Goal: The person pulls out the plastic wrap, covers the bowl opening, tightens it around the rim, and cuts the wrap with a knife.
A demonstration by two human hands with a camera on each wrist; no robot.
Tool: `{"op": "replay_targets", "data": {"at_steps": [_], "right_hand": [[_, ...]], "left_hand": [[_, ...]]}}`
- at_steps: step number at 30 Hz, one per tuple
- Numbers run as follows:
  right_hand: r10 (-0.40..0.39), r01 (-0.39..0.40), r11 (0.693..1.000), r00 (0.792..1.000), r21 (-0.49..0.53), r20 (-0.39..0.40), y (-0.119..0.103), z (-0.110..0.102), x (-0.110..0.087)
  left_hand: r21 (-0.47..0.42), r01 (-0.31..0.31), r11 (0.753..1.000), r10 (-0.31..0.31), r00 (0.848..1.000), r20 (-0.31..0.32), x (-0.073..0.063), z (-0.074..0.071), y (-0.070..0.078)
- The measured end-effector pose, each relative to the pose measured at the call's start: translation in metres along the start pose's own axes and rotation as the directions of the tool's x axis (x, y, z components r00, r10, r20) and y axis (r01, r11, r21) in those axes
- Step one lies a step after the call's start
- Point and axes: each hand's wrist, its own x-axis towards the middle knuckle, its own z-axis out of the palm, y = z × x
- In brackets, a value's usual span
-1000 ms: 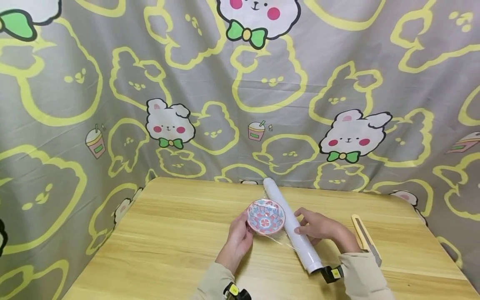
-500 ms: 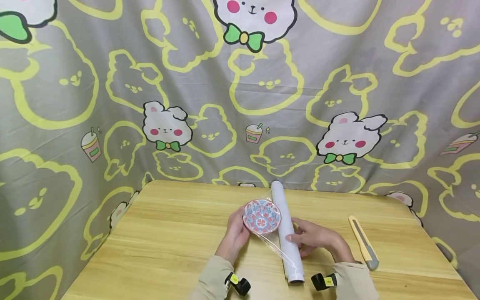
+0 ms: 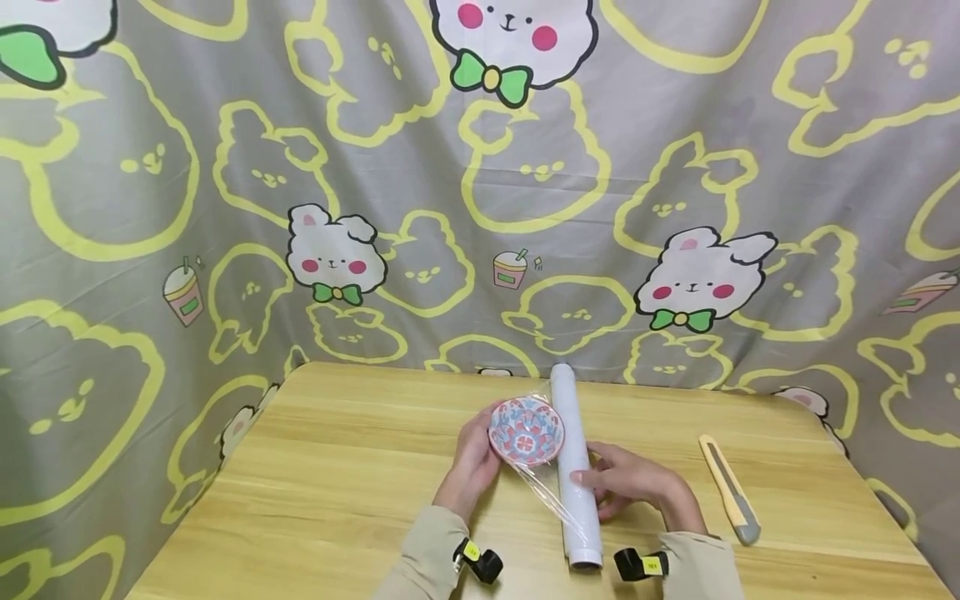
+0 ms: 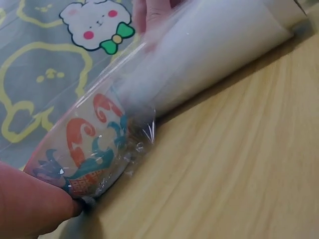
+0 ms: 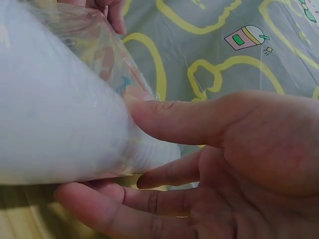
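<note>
One Thin Span That Could Tear

Closest to me, the white roll (image 3: 573, 442) points its near end my way, lying on the tabletop (image 3: 360, 450) as far as I can tell. Clear film (image 3: 551, 499) runs from it, bunched into a narrow strand; a hard pull there could rip it, I judge. Off to the right lies a yellow cutter (image 3: 729, 492) (neither hand touches it, and I can't make out a blade). I see the right hand (image 3: 633, 481) with its grip on the roll, thumb on top, fingers low along the side; if that thumb slipped, the round body could turn and pay out slack. The left hand (image 3: 474, 454) grasps the patterned bowl (image 3: 527, 432) by its side. That bowl is just left of the roll, tilted, film around its outer wall. Too light a hold, and I'd worry the film's tension could drag it sideways. Behind everything hangs a printed curtain (image 3: 420, 179).
</note>
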Motion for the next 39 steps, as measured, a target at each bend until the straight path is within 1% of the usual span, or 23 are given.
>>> {"op": "replay_targets", "data": {"at_steps": [2,4,6,7,8,10,13,14,15,16,18,19,21,23,28,31,33,35,37,39], "right_hand": [[-0.007,0.008,1.0,1.0,0.013,-0.002,0.003,0.0,-0.001],[-0.014,0.014,1.0,1.0,0.023,-0.011,0.005,-0.001,-0.001],[-0.02,0.021,1.0,0.999,0.023,-0.03,0.006,-0.002,-0.002],[-0.027,0.028,0.999,0.998,0.017,-0.053,0.006,-0.003,-0.003],[-0.035,0.036,0.999,0.996,0.014,-0.078,0.006,-0.004,-0.002],[-0.04,0.042,0.999,0.991,0.008,-0.129,0.005,-0.005,-0.001],[-0.03,0.031,1.0,0.982,0.003,-0.189,0.006,-0.004,0.004],[-0.021,0.023,1.0,0.98,0.007,-0.2,0.007,-0.003,0.005],[-0.012,0.014,1.0,0.978,0.01,-0.208,0.008,-0.003,0.006],[-0.007,0.01,1.0,0.977,0.012,-0.212,0.008,-0.002,0.007],[-0.004,0.009,1.0,0.975,0.019,-0.222,0.009,0.001,0.008],[-0.002,0.008,1.0,0.974,0.023,-0.227,0.01,0.002,0.009],[-0.002,0.01,0.999,0.972,0.033,-0.236,0.01,0.004,0.01],[-0.007,0.016,0.999,0.97,0.036,-0.245,0.01,0.005,0.012],[-0.035,0.044,0.998,0.973,0.035,-0.228,0.011,0.006,0.016],[-0.028,0.039,0.998,0.972,0.042,-0.235,0.01,0.007,0.017],[-0.015,0.029,0.998,0.967,0.052,-0.254,0.01,0.009,0.018],[-0.003,0.022,0.998,0.96,0.064,-0.28,0.009,0.012,0.019],[0.016,0.006,0.998,0.949,0.069,-0.316,0.007,0.015,0.02],[0.034,-0.011,0.998,0.935,0.069,-0.352,0.006,0.016,0.02]], "left_hand": [[0.039,-0.004,0.999,0.004,1.0,0.012,0.0,-0.001,0.002],[0.11,-0.005,0.994,0.001,0.999,0.037,0.001,-0.005,0.007],[0.188,0.002,0.982,-0.02,0.995,0.093,0.0,-0.012,0.014],[0.22,0.007,0.975,-0.036,0.991,0.132,0.0,-0.016,0.018],[0.246,0.008,0.969,-0.052,0.983,0.175,-0.001,-0.02,0.022],[0.291,0.007,0.957,-0.088,0.96,0.265,-0.003,-0.028,0.028],[0.373,-0.015,0.928,-0.138,0.914,0.381,-0.005,-0.037,0.03],[0.405,-0.027,0.914,-0.154,0.9,0.407,-0.006,-0.039,0.029],[0.44,-0.041,0.897,-0.167,0.89,0.424,-0.006,-0.04,0.028],[0.47,-0.054,0.881,-0.176,0.886,0.43,-0.006,-0.04,0.027],[0.499,-0.068,0.864,-0.177,0.886,0.428,-0.005,-0.04,0.025],[0.512,-0.074,0.856,-0.173,0.891,0.419,-0.005,-0.039,0.024],[0.524,-0.083,0.848,-0.158,0.903,0.399,-0.005,-0.038,0.024],[0.536,-0.1,0.838,-0.139,0.911,0.388,-0.005,-0.037,0.025],[0.563,-0.133,0.816,-0.12,0.913,0.39,-0.004,-0.037,0.023],[0.564,-0.147,0.813,-0.109,0.912,0.395,-0.002,-0.038,0.02],[0.559,-0.154,0.815,-0.101,0.911,0.399,-0.002,-0.038,0.018],[0.562,-0.165,0.811,-0.091,0.913,0.399,0.0,-0.038,0.015],[0.576,-0.179,0.797,-0.079,0.916,0.394,0.0,-0.038,0.014],[0.602,-0.191,0.775,-0.068,0.922,0.381,0.001,-0.036,0.013]]}}
